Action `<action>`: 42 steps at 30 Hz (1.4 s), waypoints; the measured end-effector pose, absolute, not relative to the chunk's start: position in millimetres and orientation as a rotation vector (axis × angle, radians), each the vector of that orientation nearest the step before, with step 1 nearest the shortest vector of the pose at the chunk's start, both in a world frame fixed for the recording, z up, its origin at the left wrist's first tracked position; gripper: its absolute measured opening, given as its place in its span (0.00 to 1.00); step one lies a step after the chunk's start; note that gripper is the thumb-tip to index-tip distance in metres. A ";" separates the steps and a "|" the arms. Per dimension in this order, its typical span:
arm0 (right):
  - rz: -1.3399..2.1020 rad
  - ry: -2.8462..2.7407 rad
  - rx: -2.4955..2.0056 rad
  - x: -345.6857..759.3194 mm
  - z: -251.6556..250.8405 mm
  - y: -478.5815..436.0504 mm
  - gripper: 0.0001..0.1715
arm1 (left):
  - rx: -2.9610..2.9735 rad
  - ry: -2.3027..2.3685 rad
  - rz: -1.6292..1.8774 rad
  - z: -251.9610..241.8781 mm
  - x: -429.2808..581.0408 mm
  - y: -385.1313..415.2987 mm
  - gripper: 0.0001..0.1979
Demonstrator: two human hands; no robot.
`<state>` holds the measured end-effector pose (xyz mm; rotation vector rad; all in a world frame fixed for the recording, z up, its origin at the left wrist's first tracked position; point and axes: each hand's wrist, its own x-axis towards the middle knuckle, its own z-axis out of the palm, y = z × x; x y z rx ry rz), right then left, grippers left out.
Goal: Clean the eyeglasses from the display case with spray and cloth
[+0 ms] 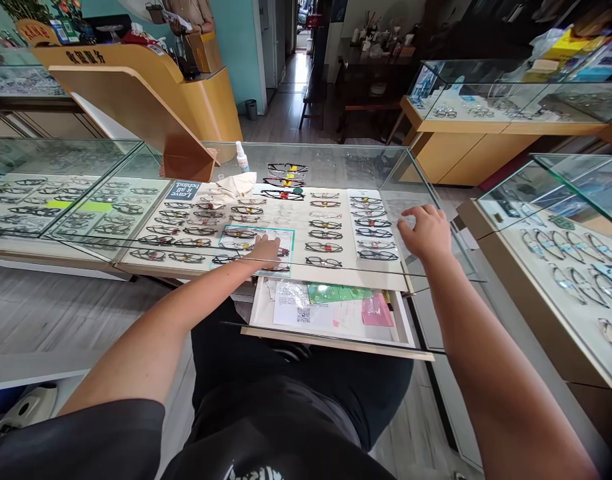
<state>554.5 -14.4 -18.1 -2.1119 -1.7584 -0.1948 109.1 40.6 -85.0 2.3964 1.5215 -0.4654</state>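
Front and centre, the eyeglasses point(240, 233) on the teal-bordered card point(289, 235): slim, dark rims, clear lenses, touches of red on some, stacked in short rows in the glass-topped bench point(349, 272). And the left hand point(266, 251) is right over them, palm down, fingers pointing away, hiding part of the lower frames; whether those fingers grip a pair or only touch, I can't tell. Over to the right hand point(427, 230), fingers curled beside the bench's right end, near the white panel point(352, 248) with its own column of spectacles; whether it grips the glass edge, can't tell. Just behind the card, a crumpled pale cloth point(236, 188), and a white spray bottle point(242, 159) standing upright! Below, the drawer point(336, 345) is pulled out, showing a QR-coded paper point(292, 312), a green sheet point(336, 293) and a pink packet point(377, 311). Farther back, a person point(195, 12) stands behind the yellow desk point(219, 107).
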 end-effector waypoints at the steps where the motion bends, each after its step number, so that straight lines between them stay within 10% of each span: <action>1: -0.198 -1.758 -2.118 554.4 -18.3 -14.3 0.29 | 2.396 1.520 -0.468 -84.3 109.2 40.1 0.25; 18: -0.187 -1.780 -2.135 552.8 -15.1 -15.5 0.29 | 2.328 1.545 -0.392 -42.5 126.4 1.8 0.19; 28: -0.210 -1.772 -2.141 551.3 -17.1 -16.4 0.29 | 2.046 0.610 -0.035 62.3 140.0 -61.9 0.12; 33: -0.184 -1.766 -2.150 550.9 -14.9 -16.0 0.29 | 2.615 1.121 0.459 86.3 128.2 8.1 0.13; 42: -0.193 -1.752 -2.100 550.8 -16.6 -14.8 0.28 | 2.849 1.486 0.028 65.2 116.2 78.4 0.17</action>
